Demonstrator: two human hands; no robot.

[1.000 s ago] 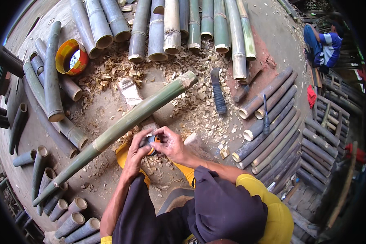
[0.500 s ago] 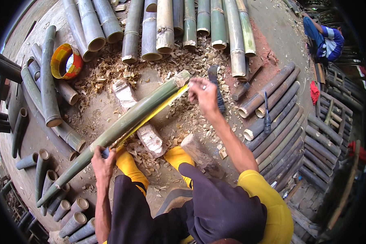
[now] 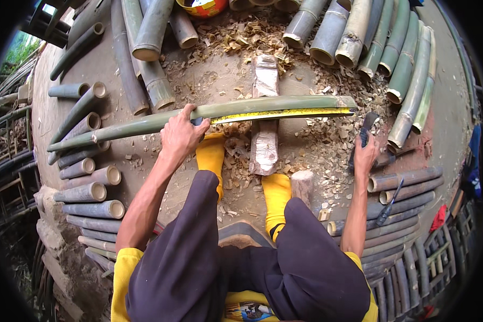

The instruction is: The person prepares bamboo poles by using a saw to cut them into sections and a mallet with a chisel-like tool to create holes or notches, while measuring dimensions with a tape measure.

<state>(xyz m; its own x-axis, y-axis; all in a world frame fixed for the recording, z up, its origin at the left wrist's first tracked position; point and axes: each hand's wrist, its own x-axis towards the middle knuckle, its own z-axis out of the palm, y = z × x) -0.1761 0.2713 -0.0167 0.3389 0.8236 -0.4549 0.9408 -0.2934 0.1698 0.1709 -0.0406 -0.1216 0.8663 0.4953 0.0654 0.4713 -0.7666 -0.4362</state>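
Bamboo [image 3: 284,104], one long green pole, lies across the hewn wooden block [image 3: 265,147], which probably lifts it clear of the chips [image 3: 241,40] scattered around. Our left hand [image 3: 181,137] clasps it together with the dark tape measure [image 3: 197,121], seemingly so the yellow tape [image 3: 284,114] runs straight along its near side to the right end. Our right hand [image 3: 365,154] bends its fingers at the dark tool [image 3: 369,121]; whether they are closed we cannot tell.

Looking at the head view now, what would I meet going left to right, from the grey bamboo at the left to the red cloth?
Short grey bamboo tubes, left hand, rough-hewn pale wooden block, short round wooden log, right hand, crumpled red cloth.
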